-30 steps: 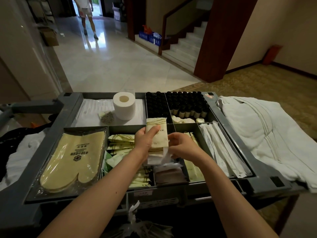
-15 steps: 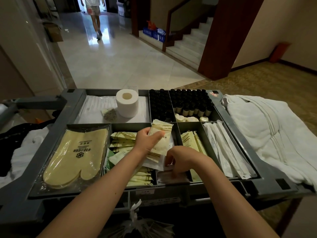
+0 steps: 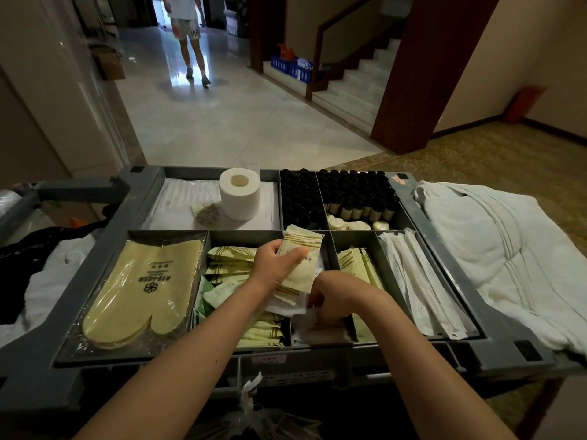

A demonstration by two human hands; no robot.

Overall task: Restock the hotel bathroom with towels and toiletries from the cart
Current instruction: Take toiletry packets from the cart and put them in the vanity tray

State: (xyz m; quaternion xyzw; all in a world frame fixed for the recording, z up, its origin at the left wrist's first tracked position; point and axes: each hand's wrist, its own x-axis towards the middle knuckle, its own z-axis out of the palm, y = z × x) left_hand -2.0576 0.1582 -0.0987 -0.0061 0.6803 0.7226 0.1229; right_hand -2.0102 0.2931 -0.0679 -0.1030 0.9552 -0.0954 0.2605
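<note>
A grey cart tray (image 3: pixel 495 338) with several compartments stands in front of me. My left hand (image 3: pixel 276 265) grips a stack of cream toiletry sachets (image 3: pixel 301 265) above the middle compartment. My right hand (image 3: pixel 336 296) reaches down into the small front compartment, fingers curled on white packets (image 3: pixel 314 328) there; the fingertips are hidden. More cream sachets (image 3: pixel 232 258) fill the middle compartment. White towels (image 3: pixel 495 249) lie on the cart's right side.
Packaged slippers (image 3: pixel 143 290) lie at the front left, a toilet roll (image 3: pixel 239 193) at the back, dark small bottles (image 3: pixel 346 193) at the back right, long white packets (image 3: pixel 422 284) at the right. A person (image 3: pixel 189 36) walks away down the tiled hall; stairs rise at the right.
My right hand left the sachet stack and dropped into the front compartment. My left hand keeps the stack, tilted a little to the right. The person in the hall walked farther off.
</note>
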